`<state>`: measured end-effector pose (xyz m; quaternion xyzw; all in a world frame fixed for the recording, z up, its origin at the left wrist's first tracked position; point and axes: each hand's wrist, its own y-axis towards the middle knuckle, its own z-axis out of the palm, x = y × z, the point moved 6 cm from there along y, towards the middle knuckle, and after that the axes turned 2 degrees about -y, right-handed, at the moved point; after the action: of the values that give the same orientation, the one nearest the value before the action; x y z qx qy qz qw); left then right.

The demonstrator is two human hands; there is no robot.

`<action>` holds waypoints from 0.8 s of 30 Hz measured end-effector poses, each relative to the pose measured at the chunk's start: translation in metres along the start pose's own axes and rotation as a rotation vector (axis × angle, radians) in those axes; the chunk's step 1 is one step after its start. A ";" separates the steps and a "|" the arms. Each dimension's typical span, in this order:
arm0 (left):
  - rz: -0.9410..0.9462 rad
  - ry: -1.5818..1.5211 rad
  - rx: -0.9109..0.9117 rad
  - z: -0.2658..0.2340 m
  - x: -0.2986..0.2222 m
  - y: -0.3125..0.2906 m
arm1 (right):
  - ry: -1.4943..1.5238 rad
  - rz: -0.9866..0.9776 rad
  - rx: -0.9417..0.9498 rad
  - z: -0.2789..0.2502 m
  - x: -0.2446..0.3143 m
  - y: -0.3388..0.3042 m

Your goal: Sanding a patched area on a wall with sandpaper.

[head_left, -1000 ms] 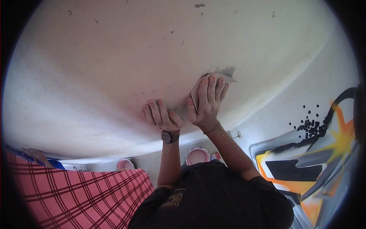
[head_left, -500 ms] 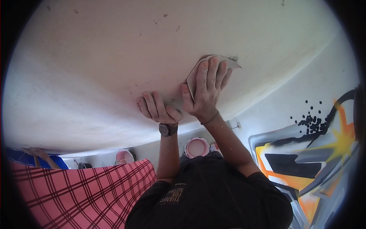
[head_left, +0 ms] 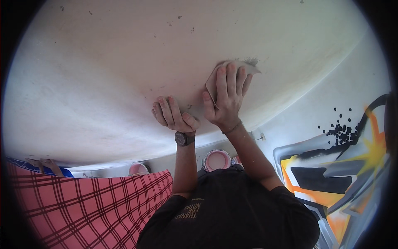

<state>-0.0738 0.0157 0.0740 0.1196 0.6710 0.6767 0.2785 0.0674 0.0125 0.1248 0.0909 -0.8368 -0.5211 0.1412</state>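
My right hand (head_left: 229, 97) presses a sheet of sandpaper (head_left: 212, 81) flat against the pale wall (head_left: 112, 58), its fingers stretched over the sheet. A pointed corner of the sheet sticks out past the fingertips, beside a dark grey smudge (head_left: 251, 61) on the wall. Lower and to the left, my left hand (head_left: 173, 115) leans on the same wall with nothing in it. Its fingers are apart and slightly bent, and a dark watch (head_left: 184, 139) circles the wrist. Pale dust coats both hands.
Behind and below me stand a pink-stained bucket (head_left: 217, 160) and another bucket (head_left: 138, 168). At lower left hangs pink checked cloth (head_left: 99, 199), with another person's hands (head_left: 44, 165) on the wall beyond it. Painted graffiti (head_left: 327, 174) covers the side wall at right.
My right hand and the sandpaper have shifted slightly, showing more of the dark smudge above them. My left hand stays on the wall. The checked cloth has risen a little at left.
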 end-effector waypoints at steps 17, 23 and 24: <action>0.011 -0.012 0.003 -0.003 0.003 0.001 | 0.000 -0.029 -0.012 -0.007 0.002 0.009; 0.023 0.008 0.025 0.002 -0.001 0.001 | -0.022 -0.029 0.006 0.005 -0.010 -0.022; 0.001 -0.012 0.015 0.002 -0.001 0.001 | -0.033 -0.027 0.001 0.005 -0.012 -0.018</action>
<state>-0.0721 0.0168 0.0751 0.1261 0.6742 0.6713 0.2811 0.0767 0.0120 0.1046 0.0938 -0.8379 -0.5240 0.1204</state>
